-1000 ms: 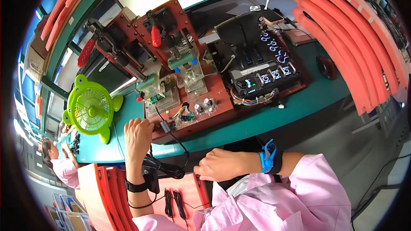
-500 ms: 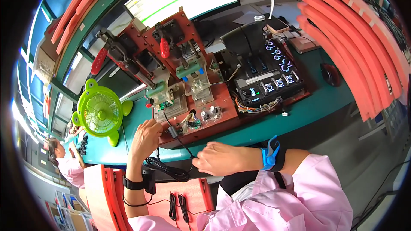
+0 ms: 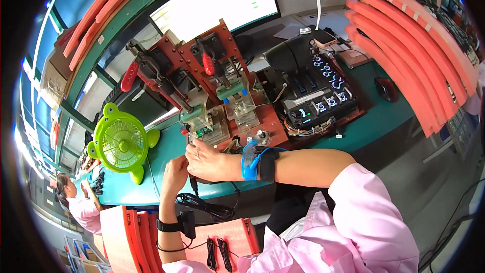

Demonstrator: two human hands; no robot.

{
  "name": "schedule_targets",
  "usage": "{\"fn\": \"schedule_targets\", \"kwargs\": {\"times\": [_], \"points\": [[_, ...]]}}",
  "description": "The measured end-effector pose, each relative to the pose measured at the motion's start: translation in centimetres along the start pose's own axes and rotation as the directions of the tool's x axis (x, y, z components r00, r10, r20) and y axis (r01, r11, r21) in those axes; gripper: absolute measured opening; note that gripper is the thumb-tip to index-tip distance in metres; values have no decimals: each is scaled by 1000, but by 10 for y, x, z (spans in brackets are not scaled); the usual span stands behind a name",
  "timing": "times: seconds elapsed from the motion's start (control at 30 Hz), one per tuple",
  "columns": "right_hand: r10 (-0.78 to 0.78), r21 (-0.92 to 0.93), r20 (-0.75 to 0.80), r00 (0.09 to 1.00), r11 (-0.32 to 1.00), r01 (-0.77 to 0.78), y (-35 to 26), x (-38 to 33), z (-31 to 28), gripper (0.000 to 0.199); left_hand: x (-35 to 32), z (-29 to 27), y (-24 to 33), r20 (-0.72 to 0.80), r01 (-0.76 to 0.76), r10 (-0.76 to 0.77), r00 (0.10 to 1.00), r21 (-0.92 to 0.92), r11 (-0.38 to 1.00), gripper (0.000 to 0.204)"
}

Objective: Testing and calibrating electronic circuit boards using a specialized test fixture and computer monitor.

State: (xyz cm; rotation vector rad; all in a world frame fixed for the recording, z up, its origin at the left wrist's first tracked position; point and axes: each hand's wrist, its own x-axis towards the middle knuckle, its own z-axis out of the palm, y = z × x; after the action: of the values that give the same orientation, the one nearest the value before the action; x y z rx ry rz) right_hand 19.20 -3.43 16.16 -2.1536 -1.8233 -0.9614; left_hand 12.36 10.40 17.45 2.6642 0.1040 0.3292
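Note:
My left hand (image 3: 175, 175) and my right hand (image 3: 206, 161) meet at the front left corner of the red test fixture (image 3: 273, 124). A black cable (image 3: 194, 186) comes out below the left hand's closed fingers and leads to a loose coil (image 3: 207, 206) under the table edge. Curled inward against the left, the right hand's fingers are closed; what they hold is hidden. Just beyond the fingers, a small green circuit board (image 3: 203, 130) sits under a toggle clamp (image 3: 164, 83) with a red handle. A second clamp (image 3: 214, 65) stands to its right.
A green fan (image 3: 121, 144) stands left of the fixture. To the right sit a black control panel (image 3: 318, 101) with lit knobs and a mouse (image 3: 386, 89). Behind is a monitor (image 3: 217, 5). Red foam sheets (image 3: 404, 55) are stacked at right. Another person (image 3: 81, 202) sits far left.
My right hand has moved left and forward from the hanging cable to join my left hand. The view has shifted slightly, and the monitor's long green line is gone.

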Motion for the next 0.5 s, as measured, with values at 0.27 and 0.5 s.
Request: {"fn": "schedule_targets", "kwargs": {"times": [0.27,0.5], "points": [[40,-55,235,971,998,-28,-3,12,3,15,-12,-15,31,-65,64,-53,996,179,982,17],[126,-32,348,929,992,-122,-10,14,-3,19,-17,-17,35,-86,-5,22,996,192,981,14]]}}
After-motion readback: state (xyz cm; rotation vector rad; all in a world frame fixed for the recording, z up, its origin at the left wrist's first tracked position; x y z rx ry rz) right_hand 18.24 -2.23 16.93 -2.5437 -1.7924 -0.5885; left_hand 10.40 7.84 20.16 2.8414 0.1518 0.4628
